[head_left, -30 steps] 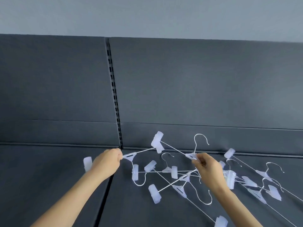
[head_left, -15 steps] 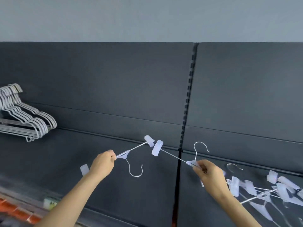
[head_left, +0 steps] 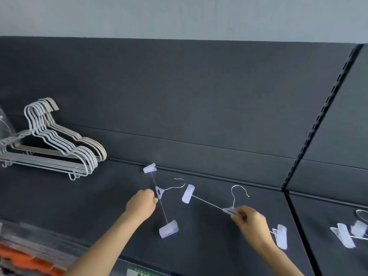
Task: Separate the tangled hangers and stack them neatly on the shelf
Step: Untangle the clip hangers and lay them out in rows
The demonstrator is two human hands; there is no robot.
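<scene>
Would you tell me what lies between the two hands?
In the head view: the left hanger's hook and the right hanger's end clip, over bare shelf.

A pale grey wall (head_left: 179,14) rises above dark panels (head_left: 179,96) split by a slotted upright (head_left: 318,124)

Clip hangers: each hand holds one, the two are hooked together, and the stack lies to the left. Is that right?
No. The head view shows them apart: the left hand holds the left hanger, the right hand the right hanger, with a gap between. The stack does lie to the left.
</scene>
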